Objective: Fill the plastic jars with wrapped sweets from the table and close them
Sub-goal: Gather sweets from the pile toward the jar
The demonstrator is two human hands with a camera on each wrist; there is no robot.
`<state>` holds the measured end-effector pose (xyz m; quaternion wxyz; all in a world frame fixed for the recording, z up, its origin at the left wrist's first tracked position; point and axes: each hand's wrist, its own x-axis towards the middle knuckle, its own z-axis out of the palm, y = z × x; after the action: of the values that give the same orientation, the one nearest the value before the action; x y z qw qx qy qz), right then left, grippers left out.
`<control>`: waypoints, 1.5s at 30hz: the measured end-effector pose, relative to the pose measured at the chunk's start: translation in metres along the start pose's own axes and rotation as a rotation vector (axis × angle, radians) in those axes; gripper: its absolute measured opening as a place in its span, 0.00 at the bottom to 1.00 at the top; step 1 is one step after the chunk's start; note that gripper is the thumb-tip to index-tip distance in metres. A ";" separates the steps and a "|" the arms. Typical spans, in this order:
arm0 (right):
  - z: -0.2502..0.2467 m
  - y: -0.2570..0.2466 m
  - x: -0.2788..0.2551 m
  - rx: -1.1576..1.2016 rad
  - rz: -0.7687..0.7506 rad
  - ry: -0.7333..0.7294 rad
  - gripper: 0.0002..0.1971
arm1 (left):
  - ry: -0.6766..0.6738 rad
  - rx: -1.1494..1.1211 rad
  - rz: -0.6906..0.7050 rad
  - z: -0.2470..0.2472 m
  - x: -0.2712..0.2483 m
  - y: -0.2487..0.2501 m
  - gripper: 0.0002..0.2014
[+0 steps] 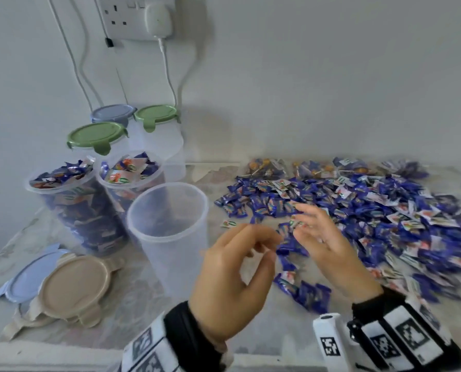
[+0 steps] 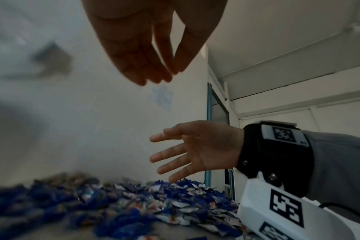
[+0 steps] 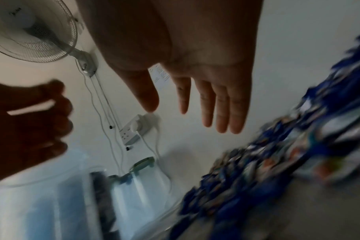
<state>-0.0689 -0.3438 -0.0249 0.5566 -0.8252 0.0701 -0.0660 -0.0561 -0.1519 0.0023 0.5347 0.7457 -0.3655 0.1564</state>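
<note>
Empty jar (image 1: 170, 232) upright on desk (image 1: 132, 299), mouth up, just left of left grip (image 1: 232, 277). Left grip loosely curled, holding nothing. Right grip (image 1: 328, 242) wide, fingers straight, over near edge of sweets (image 1: 358, 218) spread rightward.

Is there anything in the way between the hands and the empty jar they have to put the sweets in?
Nothing visible. The empty jar stands open, no lid on it, just left of the left hand. The right hand hovers over the wrapped sweets, with only bare table between pile and jar.
</note>
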 end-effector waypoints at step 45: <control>-0.217 0.058 0.099 -0.567 0.016 0.033 0.13 | -0.574 0.598 -0.752 0.185 0.135 -0.087 0.05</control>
<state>-0.0146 -0.5813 0.0048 0.3027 -0.9462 0.1014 -0.0525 0.0692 -0.3578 -0.0433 0.1978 0.9566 -0.1451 -0.1574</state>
